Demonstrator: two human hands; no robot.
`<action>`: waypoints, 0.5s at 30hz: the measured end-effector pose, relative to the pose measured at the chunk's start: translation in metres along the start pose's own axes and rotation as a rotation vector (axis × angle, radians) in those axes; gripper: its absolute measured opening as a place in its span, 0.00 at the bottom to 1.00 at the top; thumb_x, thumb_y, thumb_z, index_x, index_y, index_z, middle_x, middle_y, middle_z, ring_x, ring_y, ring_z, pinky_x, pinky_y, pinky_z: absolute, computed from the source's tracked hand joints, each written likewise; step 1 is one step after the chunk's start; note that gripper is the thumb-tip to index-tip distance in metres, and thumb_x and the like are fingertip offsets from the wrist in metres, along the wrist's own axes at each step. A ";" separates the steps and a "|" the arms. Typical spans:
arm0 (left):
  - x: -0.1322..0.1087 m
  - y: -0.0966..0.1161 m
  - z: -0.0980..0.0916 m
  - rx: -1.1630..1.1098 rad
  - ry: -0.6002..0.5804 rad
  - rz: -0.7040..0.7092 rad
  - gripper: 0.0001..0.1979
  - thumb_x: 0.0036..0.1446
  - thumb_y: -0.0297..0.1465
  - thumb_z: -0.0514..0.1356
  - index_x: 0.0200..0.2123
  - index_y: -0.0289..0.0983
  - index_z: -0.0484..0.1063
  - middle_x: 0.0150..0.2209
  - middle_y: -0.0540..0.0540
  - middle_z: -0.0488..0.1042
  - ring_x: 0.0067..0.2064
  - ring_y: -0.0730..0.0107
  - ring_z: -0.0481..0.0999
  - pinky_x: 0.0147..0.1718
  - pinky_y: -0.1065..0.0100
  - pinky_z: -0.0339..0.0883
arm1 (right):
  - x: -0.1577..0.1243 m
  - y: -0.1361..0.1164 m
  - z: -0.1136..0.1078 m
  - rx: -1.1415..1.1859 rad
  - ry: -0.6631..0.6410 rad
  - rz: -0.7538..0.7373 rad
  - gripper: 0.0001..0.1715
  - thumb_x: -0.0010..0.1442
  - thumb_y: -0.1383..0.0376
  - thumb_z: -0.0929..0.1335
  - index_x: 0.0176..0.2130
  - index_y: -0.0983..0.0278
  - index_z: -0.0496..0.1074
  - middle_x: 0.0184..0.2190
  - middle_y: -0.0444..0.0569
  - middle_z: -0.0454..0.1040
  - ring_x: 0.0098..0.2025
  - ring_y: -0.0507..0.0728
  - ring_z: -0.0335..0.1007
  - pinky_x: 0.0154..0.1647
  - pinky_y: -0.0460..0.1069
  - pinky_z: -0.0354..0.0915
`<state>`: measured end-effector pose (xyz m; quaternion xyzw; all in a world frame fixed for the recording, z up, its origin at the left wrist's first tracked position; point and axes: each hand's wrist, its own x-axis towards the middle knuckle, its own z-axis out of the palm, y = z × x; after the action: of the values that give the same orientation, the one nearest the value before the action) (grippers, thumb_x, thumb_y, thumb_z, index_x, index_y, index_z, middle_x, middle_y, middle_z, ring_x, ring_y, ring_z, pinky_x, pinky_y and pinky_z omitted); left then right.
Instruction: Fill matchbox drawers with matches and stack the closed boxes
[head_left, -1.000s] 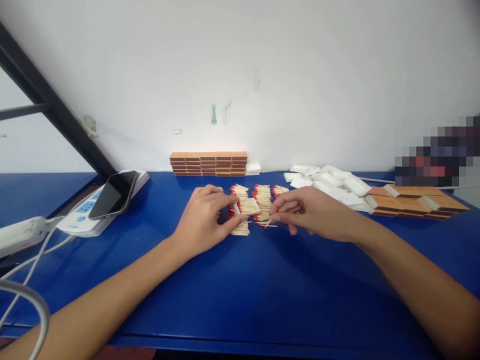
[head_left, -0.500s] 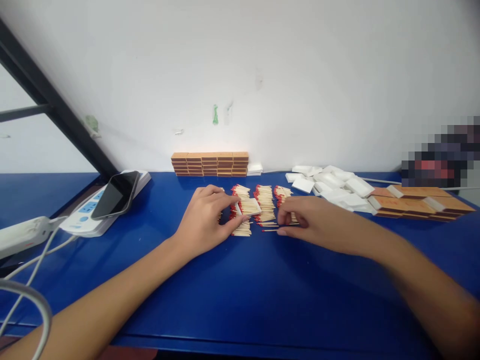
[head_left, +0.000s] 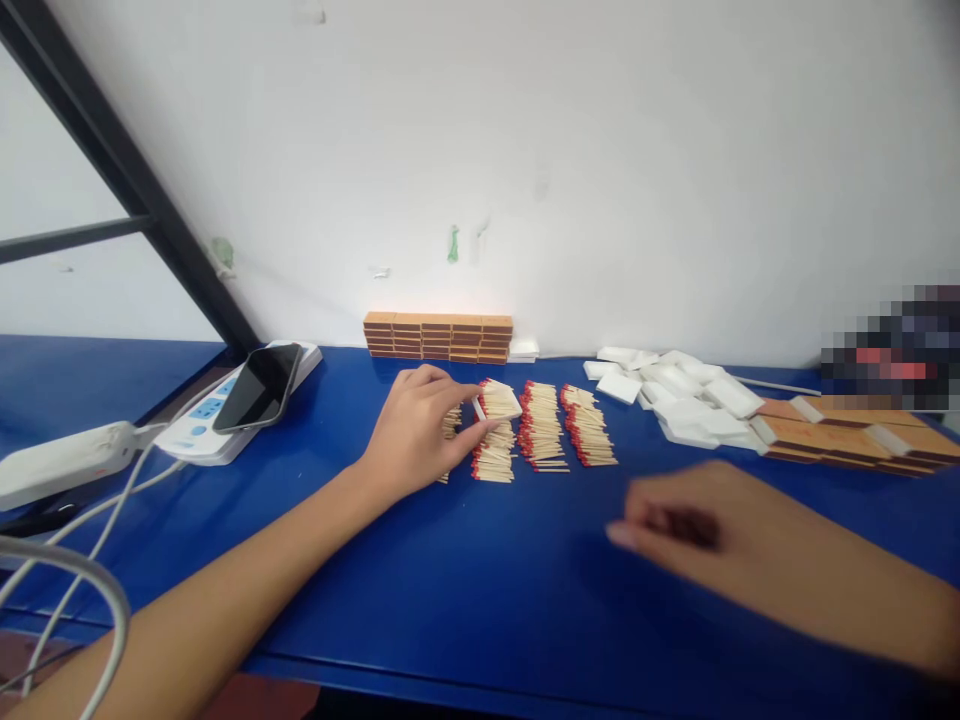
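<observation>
My left hand (head_left: 420,430) pinches a small white matchbox tray (head_left: 516,411) between thumb and fingers. Red-headed matches (head_left: 495,398) lie inside the tray, which is held above one row of loose matches (head_left: 493,465). To its right are two more rows, a middle row of matches (head_left: 541,425) and a right row of matches (head_left: 589,428). Another row is mostly hidden behind my left hand. My right hand (head_left: 690,520) is off to the right over the blue tabletop, slightly blurred, its fingers loosely curled toward the thumb with nothing visible in them.
Stacked matchboxes (head_left: 439,337) line the wall beside a few white trays (head_left: 523,350). A heap of white trays (head_left: 686,390) lies at right, by more matchboxes (head_left: 840,435). At left, a phone (head_left: 257,388) rests on a power strip (head_left: 196,440) near white cables (head_left: 82,515).
My right hand has moved right and toward me, away from the match rows, uncovering the right row. My left hand still holds the tray. The view has shifted slightly.
</observation>
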<state>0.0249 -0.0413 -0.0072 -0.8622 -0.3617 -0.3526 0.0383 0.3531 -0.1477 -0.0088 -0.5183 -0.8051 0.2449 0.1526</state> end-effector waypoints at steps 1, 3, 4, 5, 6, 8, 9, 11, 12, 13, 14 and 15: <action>0.000 0.000 0.000 -0.003 -0.004 0.000 0.17 0.65 0.42 0.68 0.50 0.37 0.80 0.43 0.42 0.84 0.47 0.55 0.77 0.46 0.54 0.66 | 0.019 -0.007 -0.009 -0.006 -0.012 0.014 0.16 0.67 0.51 0.71 0.34 0.59 0.78 0.23 0.44 0.75 0.25 0.55 0.70 0.24 0.50 0.64; 0.000 0.000 0.001 -0.011 -0.011 -0.005 0.17 0.65 0.42 0.68 0.50 0.37 0.80 0.44 0.42 0.84 0.47 0.55 0.77 0.47 0.54 0.66 | 0.048 -0.015 -0.020 -0.033 -0.010 0.000 0.12 0.67 0.53 0.71 0.41 0.58 0.79 0.27 0.45 0.78 0.27 0.55 0.71 0.28 0.50 0.65; 0.000 0.000 0.001 -0.014 -0.012 -0.006 0.17 0.65 0.42 0.68 0.50 0.37 0.80 0.44 0.42 0.84 0.47 0.55 0.77 0.47 0.54 0.66 | 0.058 -0.016 -0.021 -0.062 -0.014 -0.012 0.11 0.66 0.54 0.71 0.41 0.58 0.79 0.29 0.46 0.78 0.28 0.55 0.72 0.29 0.50 0.66; 0.000 0.001 0.001 -0.015 -0.012 -0.005 0.17 0.65 0.42 0.68 0.50 0.37 0.80 0.44 0.43 0.84 0.47 0.55 0.77 0.47 0.54 0.66 | 0.065 -0.016 -0.020 -0.085 -0.021 -0.036 0.11 0.66 0.55 0.71 0.42 0.59 0.79 0.31 0.47 0.79 0.30 0.56 0.73 0.31 0.51 0.66; -0.001 0.001 0.001 -0.015 -0.009 -0.001 0.17 0.65 0.42 0.68 0.50 0.37 0.80 0.43 0.43 0.84 0.47 0.55 0.77 0.47 0.54 0.66 | 0.070 -0.015 -0.017 -0.104 -0.029 -0.057 0.10 0.66 0.57 0.70 0.42 0.59 0.78 0.32 0.47 0.79 0.31 0.56 0.73 0.32 0.51 0.66; -0.001 0.001 0.001 -0.011 -0.005 0.010 0.17 0.65 0.42 0.68 0.50 0.37 0.80 0.42 0.43 0.84 0.47 0.55 0.76 0.47 0.54 0.66 | 0.076 -0.011 -0.010 -0.122 -0.031 -0.089 0.08 0.67 0.60 0.69 0.41 0.60 0.78 0.32 0.47 0.78 0.31 0.55 0.72 0.33 0.51 0.65; -0.001 0.001 0.001 -0.009 -0.004 0.015 0.17 0.65 0.42 0.68 0.50 0.37 0.80 0.42 0.43 0.84 0.46 0.55 0.76 0.47 0.54 0.66 | 0.077 -0.010 -0.006 -0.120 -0.032 -0.098 0.08 0.68 0.61 0.68 0.40 0.60 0.77 0.32 0.47 0.78 0.31 0.55 0.72 0.33 0.51 0.64; -0.002 0.002 0.002 -0.006 -0.007 0.022 0.17 0.65 0.42 0.68 0.50 0.37 0.80 0.42 0.43 0.84 0.46 0.55 0.76 0.47 0.54 0.66 | 0.077 -0.009 -0.002 -0.104 -0.036 -0.101 0.09 0.69 0.62 0.67 0.38 0.60 0.76 0.31 0.46 0.77 0.31 0.55 0.71 0.33 0.50 0.64; -0.002 0.002 0.002 -0.007 -0.008 0.025 0.17 0.65 0.42 0.68 0.50 0.37 0.80 0.42 0.43 0.84 0.46 0.55 0.76 0.47 0.54 0.66 | 0.077 -0.008 0.000 -0.093 -0.039 -0.098 0.10 0.69 0.62 0.66 0.37 0.60 0.76 0.31 0.46 0.77 0.31 0.54 0.71 0.33 0.50 0.63; -0.002 0.002 0.002 -0.008 -0.009 0.028 0.17 0.65 0.42 0.68 0.49 0.37 0.80 0.42 0.43 0.84 0.47 0.55 0.76 0.46 0.54 0.66 | 0.076 -0.008 0.001 -0.083 -0.043 -0.094 0.10 0.69 0.62 0.66 0.37 0.61 0.76 0.31 0.46 0.77 0.31 0.54 0.70 0.33 0.50 0.63; -0.002 0.002 0.002 -0.009 -0.008 0.031 0.17 0.65 0.42 0.68 0.49 0.37 0.80 0.42 0.43 0.84 0.47 0.55 0.77 0.46 0.54 0.66 | 0.075 -0.008 0.002 -0.076 -0.046 -0.088 0.10 0.69 0.62 0.66 0.37 0.61 0.75 0.31 0.46 0.76 0.31 0.54 0.70 0.33 0.50 0.63; -0.002 0.003 0.003 -0.011 -0.008 0.034 0.17 0.65 0.42 0.68 0.49 0.36 0.80 0.42 0.43 0.84 0.47 0.55 0.77 0.47 0.54 0.66 | 0.074 -0.008 0.003 -0.075 -0.047 -0.083 0.10 0.69 0.62 0.66 0.37 0.61 0.75 0.31 0.47 0.76 0.31 0.54 0.70 0.33 0.50 0.63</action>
<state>0.0271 -0.0435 -0.0098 -0.8699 -0.3450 -0.3504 0.0382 0.3146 -0.0836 -0.0080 -0.4838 -0.8379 0.2202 0.1243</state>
